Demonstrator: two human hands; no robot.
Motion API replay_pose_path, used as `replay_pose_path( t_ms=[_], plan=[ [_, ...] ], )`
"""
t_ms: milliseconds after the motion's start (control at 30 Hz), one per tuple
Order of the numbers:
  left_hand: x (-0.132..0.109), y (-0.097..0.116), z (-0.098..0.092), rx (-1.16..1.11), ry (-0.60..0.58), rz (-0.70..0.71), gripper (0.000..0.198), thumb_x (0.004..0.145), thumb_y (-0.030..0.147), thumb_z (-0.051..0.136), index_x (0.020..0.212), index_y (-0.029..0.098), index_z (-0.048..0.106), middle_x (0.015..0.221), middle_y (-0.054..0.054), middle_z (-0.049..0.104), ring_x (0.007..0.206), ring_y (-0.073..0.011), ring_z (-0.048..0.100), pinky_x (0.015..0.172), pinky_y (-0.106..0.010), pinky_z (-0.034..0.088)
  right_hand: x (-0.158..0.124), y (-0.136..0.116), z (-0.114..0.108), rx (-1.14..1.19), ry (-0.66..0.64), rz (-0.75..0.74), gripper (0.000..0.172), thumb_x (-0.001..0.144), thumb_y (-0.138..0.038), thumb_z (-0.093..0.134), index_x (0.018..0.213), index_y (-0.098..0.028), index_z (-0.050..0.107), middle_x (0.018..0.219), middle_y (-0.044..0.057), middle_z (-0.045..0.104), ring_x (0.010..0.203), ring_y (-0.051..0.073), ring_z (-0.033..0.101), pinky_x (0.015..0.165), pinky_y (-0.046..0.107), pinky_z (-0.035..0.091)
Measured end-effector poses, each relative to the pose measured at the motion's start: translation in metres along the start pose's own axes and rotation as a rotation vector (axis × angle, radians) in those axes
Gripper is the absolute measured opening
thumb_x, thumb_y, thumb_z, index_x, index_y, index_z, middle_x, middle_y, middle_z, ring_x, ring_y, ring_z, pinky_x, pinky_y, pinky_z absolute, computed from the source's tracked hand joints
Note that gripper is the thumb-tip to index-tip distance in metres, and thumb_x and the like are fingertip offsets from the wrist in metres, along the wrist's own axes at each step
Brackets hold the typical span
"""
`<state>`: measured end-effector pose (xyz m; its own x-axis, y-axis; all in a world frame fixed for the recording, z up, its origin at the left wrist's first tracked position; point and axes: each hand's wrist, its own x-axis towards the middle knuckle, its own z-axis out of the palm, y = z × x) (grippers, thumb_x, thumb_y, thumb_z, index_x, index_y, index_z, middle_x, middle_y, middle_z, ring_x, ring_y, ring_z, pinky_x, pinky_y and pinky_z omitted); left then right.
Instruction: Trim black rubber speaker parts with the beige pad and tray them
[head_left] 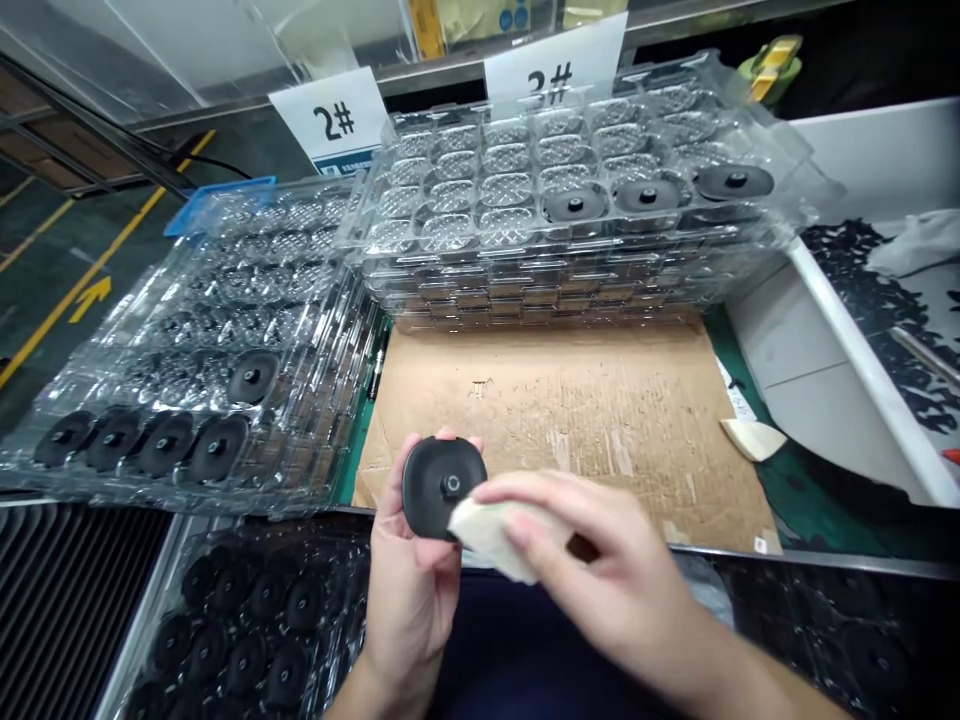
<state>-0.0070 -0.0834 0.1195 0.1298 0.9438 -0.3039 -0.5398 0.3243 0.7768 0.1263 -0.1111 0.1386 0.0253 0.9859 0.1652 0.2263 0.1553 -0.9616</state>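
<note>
Background: a factory workstation above a painted floor (90, 298), with a green-topped tabletop (840, 530) and a cardboard sheet (555, 400) laid on it.

Held part: a black rounded disc (439, 488) with a raised central stud, held above the near edge of the cardboard, face up toward the camera.

Left hand (412, 570): the fingers (448, 434) are curled behind the disc and grasp it by its back and rim, leaving the studded face exposed.

Right hand (607, 570): the fingers (525, 520) are closed on a pale folded wipe (491, 530), which is pressed against the disc's face beside the stud.

Handling (judged): the disc looks light and stiff, not fragile. Its smooth face may be slippery, so the rim and back appear the surest places to hold.

Surroundings: matching discs sit in clear blister trays (315, 440) to the left, a taller clear tray stack (570, 290) stands beyond the cardboard, and a darker tray (247, 610) lies nearest the body. Cards marked "2#" (334, 120) and "3#" (555, 70) stand behind the stacks.
</note>
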Motion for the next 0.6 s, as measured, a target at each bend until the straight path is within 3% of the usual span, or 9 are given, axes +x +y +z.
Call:
replay_pose_path(
  t_ms=[100,167,267,367,433,500,600],
  plan=[
    [0.004,0.001,-0.004,-0.022,0.005,-0.014,0.049,0.060,0.026,0.076,0.107,0.032,0.060,0.112,0.004,0.065,0.104,-0.0195,0.060,0.087,-0.023,0.050,-0.011,0.026,-0.016,0.095,0.088,0.255,0.019,0.087,-0.027,0.050,0.101,-0.022,0.063,0.096,0.002,0.067,0.082,0.014,0.063,0.067,0.023,0.052],
    [0.006,-0.001,-0.004,-0.045,-0.013,-0.030,0.046,0.063,0.027,0.074,0.107,0.032,0.060,0.111,0.004,0.066,0.105,-0.0190,0.060,0.091,-0.023,0.048,-0.016,0.038,-0.025,0.073,0.180,0.319,0.022,0.087,-0.031,0.051,0.104,-0.022,0.062,0.098,0.003,0.066,0.081,0.015,0.063,0.064,0.024,0.052],
    [0.004,-0.005,-0.001,-0.058,-0.049,-0.048,0.047,0.064,0.026,0.074,0.108,0.032,0.060,0.110,0.005,0.066,0.106,-0.0194,0.059,0.093,-0.024,0.047,-0.020,0.029,-0.030,-0.066,0.262,0.259,0.023,0.086,-0.029,0.052,0.107,-0.025,0.061,0.104,0.001,0.064,0.088,0.016,0.061,0.072,0.025,0.050],
    [-0.002,-0.010,0.000,-0.052,-0.077,-0.031,0.051,0.064,0.020,0.074,0.112,0.030,0.058,0.112,0.002,0.066,0.103,-0.0176,0.061,0.086,-0.019,0.050,-0.016,0.003,-0.022,-0.191,0.345,0.043,0.027,0.086,-0.020,0.053,0.112,-0.026,0.057,0.108,0.000,0.062,0.091,0.014,0.058,0.075,0.023,0.048],
    [-0.004,-0.012,-0.003,-0.053,-0.093,-0.062,0.048,0.067,0.022,0.071,0.113,0.030,0.057,0.114,0.000,0.065,0.101,-0.0163,0.061,0.083,-0.017,0.050,-0.010,-0.010,-0.012,-0.232,0.305,-0.156,0.031,0.086,-0.017,0.051,0.116,-0.021,0.054,0.104,0.003,0.064,0.085,0.014,0.059,0.074,0.026,0.047],
    [-0.005,-0.012,-0.007,-0.052,-0.104,-0.113,0.044,0.071,0.028,0.068,0.113,0.030,0.058,0.114,-0.001,0.064,0.100,-0.0174,0.062,0.084,-0.021,0.051,-0.003,-0.014,-0.003,-0.235,0.161,-0.264,0.029,0.086,-0.014,0.048,0.115,-0.015,0.053,0.097,0.004,0.066,0.080,0.014,0.059,0.074,0.029,0.045],
    [-0.002,-0.012,-0.010,-0.032,-0.080,-0.109,0.043,0.068,0.027,0.071,0.110,0.033,0.059,0.111,0.003,0.065,0.097,-0.0162,0.062,0.084,-0.022,0.051,0.007,-0.012,0.006,-0.208,-0.055,-0.181,0.022,0.086,-0.013,0.047,0.106,-0.016,0.058,0.091,0.001,0.066,0.078,0.013,0.059,0.072,0.027,0.044]
  ],
)
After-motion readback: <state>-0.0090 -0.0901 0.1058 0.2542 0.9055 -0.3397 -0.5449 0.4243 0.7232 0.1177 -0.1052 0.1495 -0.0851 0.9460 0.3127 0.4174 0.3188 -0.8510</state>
